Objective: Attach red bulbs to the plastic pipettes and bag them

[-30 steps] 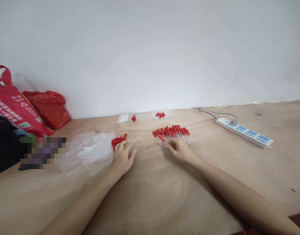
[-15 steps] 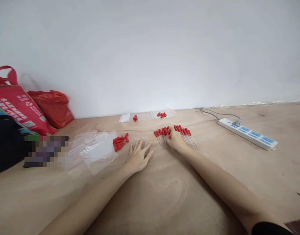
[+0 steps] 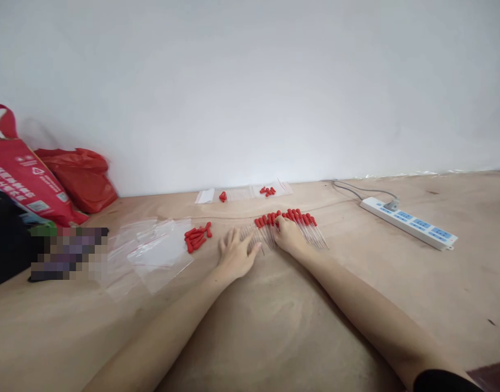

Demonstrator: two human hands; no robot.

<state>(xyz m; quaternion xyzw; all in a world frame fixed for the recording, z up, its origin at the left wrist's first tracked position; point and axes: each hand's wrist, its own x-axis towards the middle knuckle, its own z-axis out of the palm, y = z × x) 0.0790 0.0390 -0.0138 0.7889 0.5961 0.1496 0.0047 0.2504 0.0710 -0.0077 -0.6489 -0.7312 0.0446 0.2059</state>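
Observation:
My left hand (image 3: 237, 255) lies on the table with its fingers apart, at the left side of a row of bare clear glass tubes (image 3: 250, 235). Just right of these tubes is a row of droppers, with red rubber bulbs (image 3: 297, 216) at the far end and slim clear stems (image 3: 316, 237) pointing towards me. My right hand (image 3: 290, 235) is in the middle of this row, its fingers curled closed on the droppers and covering part of them. Several loose red bulbs (image 3: 196, 237) form a small pile left of my left hand.
Clear zip bags (image 3: 162, 253) lie at left, near a pixelated patch, a pink bag (image 3: 27, 182) and a red plastic bag (image 3: 80, 177). By the wall are more tubes and red bulbs (image 3: 268, 191) on a bag. A plugged-in power strip (image 3: 409, 223) lies at right.
My left hand has shifted slightly right, and the bare tubes now lie close against the dropper row. My right hand stays at the droppers. The whole view has swung a little.

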